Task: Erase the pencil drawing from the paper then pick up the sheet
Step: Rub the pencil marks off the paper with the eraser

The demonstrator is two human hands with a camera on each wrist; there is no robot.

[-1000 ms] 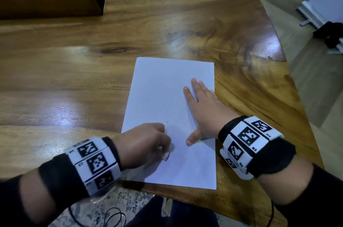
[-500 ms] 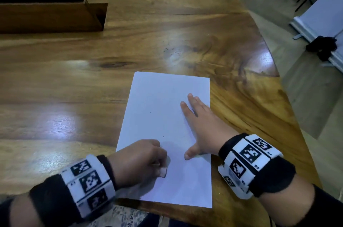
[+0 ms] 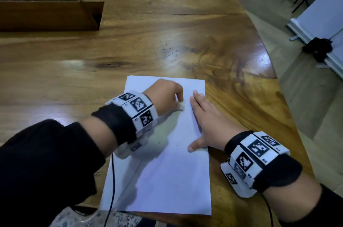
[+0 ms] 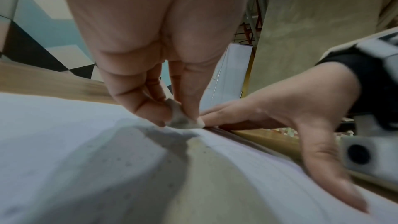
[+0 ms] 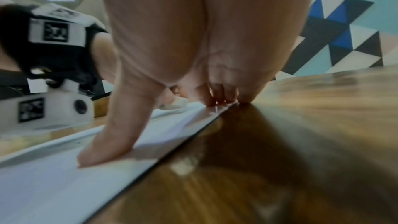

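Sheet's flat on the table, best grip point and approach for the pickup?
Take the sheet at its near short edge, coming from the person's side. It lies flat, so most edges give no purchase, but that edge seems to reach the table rim, likely letting a thumb slip under. The right hand pins the right edge; the left hand pinches the eraser.

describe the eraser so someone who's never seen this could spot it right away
On the wooden table lies one white sheet of paper. Near its far end, the left hand pinches the eraser, a small grey-smudged white lump pressed onto the paper.
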